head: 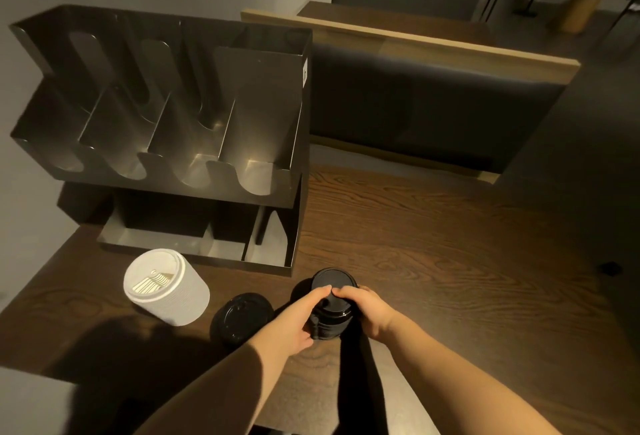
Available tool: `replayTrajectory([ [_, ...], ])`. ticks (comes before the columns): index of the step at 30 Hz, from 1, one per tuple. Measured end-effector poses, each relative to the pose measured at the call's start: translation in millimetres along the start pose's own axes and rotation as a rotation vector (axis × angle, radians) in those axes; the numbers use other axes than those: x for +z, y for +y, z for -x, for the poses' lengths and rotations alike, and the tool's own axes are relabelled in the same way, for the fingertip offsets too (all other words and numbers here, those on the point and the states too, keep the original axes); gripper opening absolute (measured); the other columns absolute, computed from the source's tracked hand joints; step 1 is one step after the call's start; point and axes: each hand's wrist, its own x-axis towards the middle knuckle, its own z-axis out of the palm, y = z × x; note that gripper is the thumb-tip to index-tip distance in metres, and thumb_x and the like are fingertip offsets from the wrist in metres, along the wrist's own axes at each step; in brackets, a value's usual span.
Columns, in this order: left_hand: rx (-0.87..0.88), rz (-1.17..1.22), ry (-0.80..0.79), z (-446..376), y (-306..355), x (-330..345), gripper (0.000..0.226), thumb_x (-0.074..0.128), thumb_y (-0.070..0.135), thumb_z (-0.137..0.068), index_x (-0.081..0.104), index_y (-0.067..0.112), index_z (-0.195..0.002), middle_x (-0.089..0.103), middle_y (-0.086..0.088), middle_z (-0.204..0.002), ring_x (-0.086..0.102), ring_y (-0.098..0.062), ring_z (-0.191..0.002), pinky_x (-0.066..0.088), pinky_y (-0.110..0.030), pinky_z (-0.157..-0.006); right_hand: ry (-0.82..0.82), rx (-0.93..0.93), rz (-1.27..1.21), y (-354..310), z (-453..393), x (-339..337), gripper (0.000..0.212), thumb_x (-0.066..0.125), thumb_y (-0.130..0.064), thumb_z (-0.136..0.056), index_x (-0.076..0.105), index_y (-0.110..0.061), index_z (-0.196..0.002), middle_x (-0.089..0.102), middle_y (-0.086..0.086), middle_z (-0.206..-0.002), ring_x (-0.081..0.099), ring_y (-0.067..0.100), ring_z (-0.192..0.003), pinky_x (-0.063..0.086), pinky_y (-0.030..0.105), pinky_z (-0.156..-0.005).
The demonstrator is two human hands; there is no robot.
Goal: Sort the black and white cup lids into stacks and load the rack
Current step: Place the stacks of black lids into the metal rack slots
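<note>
- The stack of black lids [331, 303] stands upright on the wooden table [450, 261], long axis vertical, flat tops facing up.
- The left hand [298, 322] and right hand [367, 310] curl round the stack from either side, thumbs meeting on its top edge.
- Just left of the grip a single black lid [240, 317] lies flat on the table.
- Further left, a stack of white lids [166, 285] stands tilted, tops facing up.
- Beyond the grip and to its left stands the dark metal rack [166, 116], its four upper channels sloping down towards the person.
- Past the table edge, a grey padded bench [433, 105] with a pale wood rim; another booth behind it.
</note>
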Motion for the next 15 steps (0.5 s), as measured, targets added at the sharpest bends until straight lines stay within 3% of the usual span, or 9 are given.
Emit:
replayTrajectory([
  [2, -0.002, -0.013, 0.023, 7, -1, -1, 0.104, 0.085, 0.049, -0.06, 0.035, 0.016, -0.145, 0.042, -0.01, -0.147, 0.038, -0.029, -0.136, 0.029, -0.041, -0.112, -0.001, -0.025, -0.011, 6, -7, 1, 0.106, 0.091, -0.035, -0.044, 0.045, 0.0, -0.132, 0.064, 0.021, -0.117, 0.066, 0.032, -0.103, 0.055, 0.039, -0.08],
  [4, -0.009, -0.015, 0.029, 11, -1, -2, 0.09, 0.075, 0.049, -0.075, 0.033, 0.015, -0.146, 0.038, -0.01, -0.15, 0.032, -0.028, -0.139, 0.023, -0.041, -0.113, -0.009, -0.053, -0.025, 6, -8, 4, 0.113, 0.094, -0.04, -0.039, 0.044, -0.002, -0.132, 0.065, 0.019, -0.117, 0.066, 0.031, -0.104, 0.055, 0.04, -0.082],
  [8, 0.016, -0.021, 0.028, 24, 7, 8, 0.078, 0.067, 0.047, -0.083, 0.037, 0.009, -0.144, 0.039, -0.012, -0.149, 0.031, -0.028, -0.14, 0.024, -0.04, -0.112, -0.015, -0.092, -0.065, -9, 7, 12, 0.09, 0.088, -0.033, -0.055, 0.046, -0.001, -0.128, 0.065, 0.019, -0.115, 0.065, 0.029, -0.103, 0.052, 0.034, -0.074],
  [10, 0.05, 0.062, -0.011, 27, 10, 10, 0.068, 0.067, 0.044, -0.085, 0.046, 0.007, -0.138, 0.052, -0.016, -0.136, 0.047, -0.03, -0.127, 0.038, -0.038, -0.098, -0.023, -0.108, -0.068, -16, 15, 18, 0.085, 0.086, -0.034, -0.059, 0.045, -0.002, -0.128, 0.064, 0.018, -0.116, 0.065, 0.027, -0.101, 0.05, 0.032, -0.069],
  [12, 0.117, 0.092, -0.044, 31, 13, 16, 0.068, 0.068, 0.047, -0.08, 0.053, 0.008, -0.133, 0.063, -0.014, -0.119, 0.059, -0.028, -0.11, 0.047, -0.036, -0.088, 0.001, -0.131, -0.065, -27, 28, 25, 0.067, 0.078, -0.03, -0.073, 0.045, -0.006, -0.126, 0.062, 0.015, -0.116, 0.063, 0.024, -0.098, 0.047, 0.031, -0.066],
  [15, 0.207, 0.019, -0.02, 46, 23, 33, 0.063, 0.058, 0.053, -0.082, 0.049, 0.012, -0.13, 0.053, -0.003, -0.127, 0.048, -0.017, -0.121, 0.043, -0.03, -0.091, -0.036, -0.172, -0.014, -46, 44, 30, 0.039, 0.067, -0.03, -0.083, 0.06, -0.008, -0.114, 0.068, 0.01, -0.106, 0.065, 0.019, -0.091, 0.046, 0.029, -0.066],
])
